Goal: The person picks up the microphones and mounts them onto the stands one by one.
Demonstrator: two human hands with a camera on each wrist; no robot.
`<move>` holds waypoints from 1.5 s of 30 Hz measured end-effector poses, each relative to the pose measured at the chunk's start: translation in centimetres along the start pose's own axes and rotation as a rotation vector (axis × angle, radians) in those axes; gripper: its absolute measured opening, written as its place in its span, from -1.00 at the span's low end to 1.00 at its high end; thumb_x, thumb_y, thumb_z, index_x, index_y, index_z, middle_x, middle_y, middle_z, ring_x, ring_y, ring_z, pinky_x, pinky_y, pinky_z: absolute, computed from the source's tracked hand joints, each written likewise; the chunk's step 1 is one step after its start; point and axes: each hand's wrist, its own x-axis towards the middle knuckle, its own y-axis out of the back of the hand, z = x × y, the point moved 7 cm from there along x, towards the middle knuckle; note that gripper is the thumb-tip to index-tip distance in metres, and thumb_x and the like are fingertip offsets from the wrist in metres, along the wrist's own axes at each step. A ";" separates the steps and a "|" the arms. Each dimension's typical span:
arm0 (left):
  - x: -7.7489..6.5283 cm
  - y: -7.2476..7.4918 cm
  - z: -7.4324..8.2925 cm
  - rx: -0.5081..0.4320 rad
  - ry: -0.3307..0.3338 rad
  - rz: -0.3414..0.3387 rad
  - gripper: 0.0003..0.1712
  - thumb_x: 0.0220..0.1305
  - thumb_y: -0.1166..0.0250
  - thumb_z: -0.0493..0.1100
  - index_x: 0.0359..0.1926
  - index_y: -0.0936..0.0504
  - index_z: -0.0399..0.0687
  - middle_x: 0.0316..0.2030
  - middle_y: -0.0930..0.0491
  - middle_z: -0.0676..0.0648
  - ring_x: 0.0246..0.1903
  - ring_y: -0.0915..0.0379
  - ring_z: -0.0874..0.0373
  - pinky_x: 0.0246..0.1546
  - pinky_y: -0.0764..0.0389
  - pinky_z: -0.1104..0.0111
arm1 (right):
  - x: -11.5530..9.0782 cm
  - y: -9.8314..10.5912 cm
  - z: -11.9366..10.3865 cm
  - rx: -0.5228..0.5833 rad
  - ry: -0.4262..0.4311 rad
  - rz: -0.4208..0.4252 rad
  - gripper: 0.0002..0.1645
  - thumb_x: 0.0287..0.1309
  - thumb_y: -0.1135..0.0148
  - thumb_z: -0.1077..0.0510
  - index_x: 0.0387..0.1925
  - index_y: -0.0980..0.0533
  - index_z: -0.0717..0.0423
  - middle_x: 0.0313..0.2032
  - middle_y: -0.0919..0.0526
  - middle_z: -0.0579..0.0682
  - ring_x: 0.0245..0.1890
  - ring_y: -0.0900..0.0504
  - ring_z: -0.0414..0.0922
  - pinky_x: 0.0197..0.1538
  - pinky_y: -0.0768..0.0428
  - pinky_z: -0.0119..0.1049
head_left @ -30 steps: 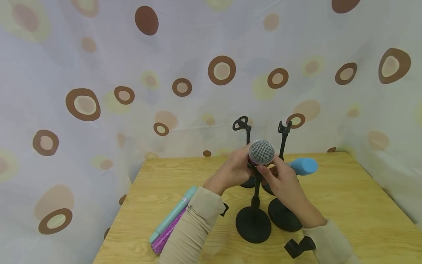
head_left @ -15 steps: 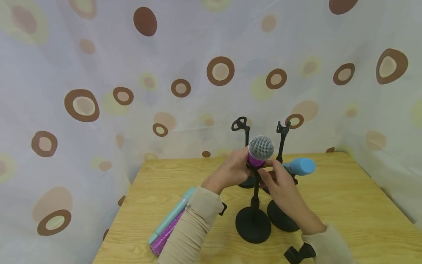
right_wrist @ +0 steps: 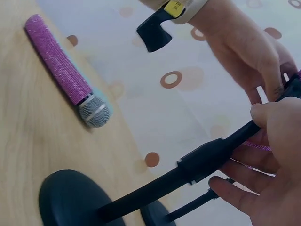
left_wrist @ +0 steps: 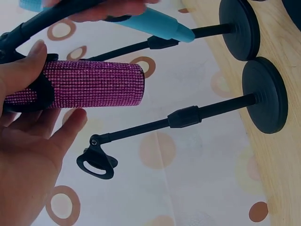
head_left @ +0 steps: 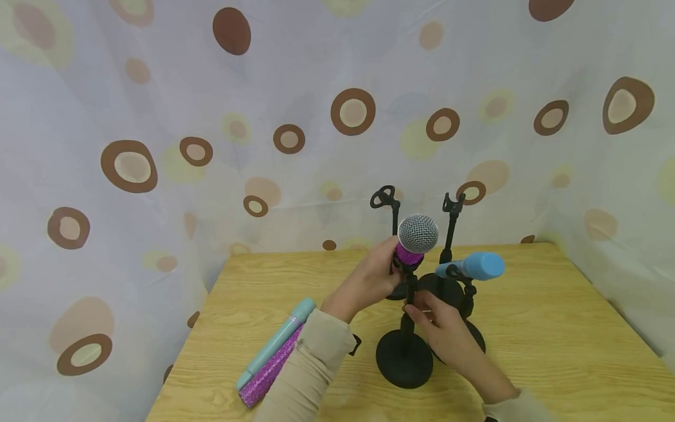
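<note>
A purple glittery microphone [head_left: 409,255] with a silver mesh head rests tilted in the clip of the front black microphone stand [head_left: 406,326]. My left hand [head_left: 371,280] grips the microphone at the clip. In the left wrist view the thumb lies on the clip, and the sparkly microphone body [left_wrist: 101,84] sticks out past the fingers. Lower down, my right hand [head_left: 445,334] holds the stand's pole. The right wrist view has its thumb on the pole [right_wrist: 204,161] and the fingers behind, partly hidden.
A blue microphone [head_left: 482,266] sits on another stand at the right. Two stands with bare clips [head_left: 383,197] [head_left: 453,205] are behind. A turquoise microphone [head_left: 276,343] and a second purple microphone [head_left: 270,368] lie on the wooden table [head_left: 554,328] at left.
My right hand has moved down from the clip to the pole. The purple microphone has risen a little, showing more of its body, while my left hand stays on it.
</note>
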 end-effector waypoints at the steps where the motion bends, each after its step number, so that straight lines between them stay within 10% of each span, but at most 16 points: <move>1: -0.1 0.0 0.0 0.010 -0.003 0.009 -0.52 0.23 -0.26 -0.47 0.14 -0.40 -0.13 -0.02 -0.53 -0.05 -0.01 -0.46 0.20 0.11 -0.54 0.42 | -0.1 -0.2 0.2 -0.001 -0.004 -0.007 -0.73 0.46 -0.07 0.04 0.02 -0.51 0.09 -0.07 -0.69 0.01 -0.01 -0.66 -0.04 0.00 -0.69 -0.22; 16: -3.3 -1.0 -0.3 0.020 0.098 0.045 -0.43 0.47 -0.13 -0.22 0.42 -0.22 -0.13 0.20 -0.46 -0.12 0.20 -0.43 0.11 0.22 -0.53 0.30 | -1.5 -2.5 3.7 0.009 -0.129 -0.030 -0.60 0.42 -0.12 0.04 0.17 -0.48 0.16 0.01 -0.69 0.05 0.02 -0.67 -0.03 0.03 -0.69 -0.15; 26: -6.3 -4.6 -2.3 -0.179 0.348 -0.068 -0.39 0.51 -0.09 -0.09 0.48 -0.20 -0.10 0.33 -0.41 -0.10 0.28 -0.42 0.10 0.15 -0.57 0.40 | -2.1 -3.4 4.7 0.044 -0.133 -0.012 -0.55 0.42 -0.12 0.07 0.23 -0.44 0.18 0.06 -0.67 0.10 0.06 -0.67 0.01 0.06 -0.68 -0.14; 31: -7.1 -6.2 -2.2 -0.169 0.265 -0.133 -0.61 0.51 -0.06 -0.07 0.24 -0.50 -0.08 0.09 -0.63 -0.03 0.10 -0.55 0.24 0.10 -0.57 0.45 | -2.4 -3.8 4.9 0.046 -0.119 0.004 -0.58 0.43 -0.11 0.11 0.23 -0.44 0.17 0.09 -0.65 0.12 0.06 -0.67 0.03 0.03 -0.69 -0.17; 36: -7.4 -7.2 -2.1 -0.244 0.196 -0.075 -0.70 0.41 -0.18 -0.18 0.11 -0.56 -0.11 0.06 -0.64 -0.07 0.10 -0.56 0.25 0.12 -0.56 0.49 | -3.0 -4.4 5.6 -0.002 -0.131 0.027 -0.62 0.40 -0.15 0.17 0.19 -0.47 0.15 0.06 -0.68 0.07 0.05 -0.69 0.02 0.05 -0.68 -0.18; 45: -7.8 -8.4 -2.7 -0.303 0.311 0.090 -0.78 0.26 -0.36 -0.21 -0.07 -0.64 -0.05 -0.09 -0.70 0.03 -0.04 -0.58 0.37 0.04 -0.59 0.51 | -4.5 -7.4 8.0 -0.150 -0.169 -0.063 -0.31 0.33 -0.22 0.17 0.37 -0.24 0.38 0.32 -0.42 0.31 0.31 -0.45 0.23 0.29 -0.46 0.14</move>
